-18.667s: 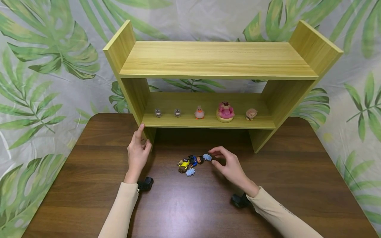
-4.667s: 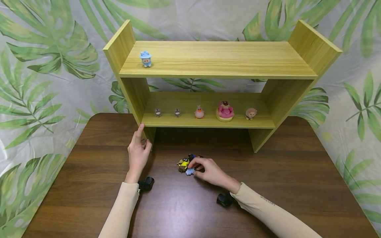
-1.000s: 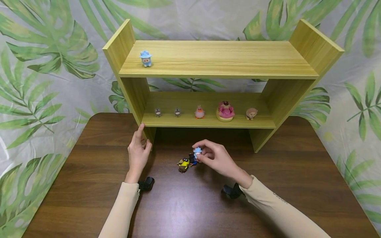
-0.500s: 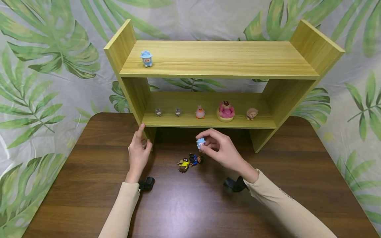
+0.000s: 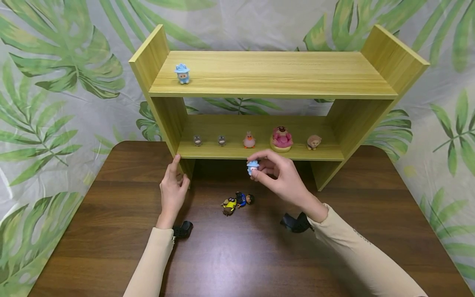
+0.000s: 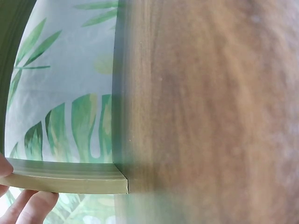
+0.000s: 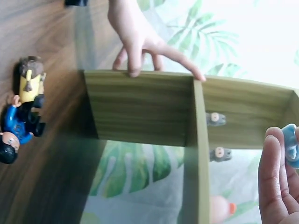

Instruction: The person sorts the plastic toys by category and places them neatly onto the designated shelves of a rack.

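My right hand [image 5: 283, 175] pinches a small blue-hatted figurine [image 5: 253, 167] upright between thumb and fingers, in front of the middle shelf's front edge. In the right wrist view the same blue figurine [image 7: 291, 144] shows at the right edge between the fingertips. My left hand [image 5: 173, 189] grips the left side panel [image 6: 70, 179] of the wooden shelf, thumb on one face and fingers on the other, index finger stretched along the edge. A similar blue-hatted figurine [image 5: 182, 74] stands at the left of the top shelf [image 5: 274, 74].
On the middle shelf stand two small grey figurines [image 5: 197, 140], a pink duck figurine [image 5: 249, 140], a pink bear in a yellow ring [image 5: 281, 139] and a beige figurine [image 5: 313, 142]. A yellow-clad figurine [image 5: 229, 206] and a blue-clad figurine [image 5: 243, 199] lie on the table [image 5: 230, 255].
Since the first frame, one blue-hatted figurine has gone from the table to the top shelf. My right hand has since picked up the other and raised it toward the shelf. The left hand stays put.
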Demonstrator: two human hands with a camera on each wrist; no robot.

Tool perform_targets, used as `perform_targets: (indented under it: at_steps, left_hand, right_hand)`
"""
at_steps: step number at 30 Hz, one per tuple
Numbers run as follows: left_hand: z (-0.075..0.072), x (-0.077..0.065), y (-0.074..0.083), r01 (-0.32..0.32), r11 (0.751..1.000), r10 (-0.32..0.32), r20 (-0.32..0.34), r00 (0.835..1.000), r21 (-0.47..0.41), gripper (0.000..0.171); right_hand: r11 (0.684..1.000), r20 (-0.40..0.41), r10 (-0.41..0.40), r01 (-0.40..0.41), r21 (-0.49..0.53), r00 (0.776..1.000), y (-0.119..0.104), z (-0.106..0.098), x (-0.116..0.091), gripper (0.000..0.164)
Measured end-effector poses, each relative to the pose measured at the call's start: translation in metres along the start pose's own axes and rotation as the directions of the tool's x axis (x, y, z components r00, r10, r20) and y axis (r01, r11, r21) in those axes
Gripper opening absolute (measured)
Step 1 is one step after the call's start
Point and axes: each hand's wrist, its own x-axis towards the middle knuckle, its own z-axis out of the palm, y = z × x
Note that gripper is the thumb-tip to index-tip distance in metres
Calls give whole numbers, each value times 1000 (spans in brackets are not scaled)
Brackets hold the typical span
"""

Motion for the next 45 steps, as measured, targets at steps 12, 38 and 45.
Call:
perform_targets:
  at_steps: [12,38,45]
  left_hand:
    - [0,0,-1,0,1000,0,3,1000,2,84]
    - [0,-1,-1,-12,1000,13,-9,1000,10,87]
    - [0,-1,-1,-10,1000,10,-3,1000,10,88]
  right_hand:
    - [998,-4,-63,63,16,998,-15,-4,14,28]
    - [980,-22,-193,191,-57,981,-43,-11,41,26]
    - [976,-24,-211,210,-57,977,-50,-13,48,27]
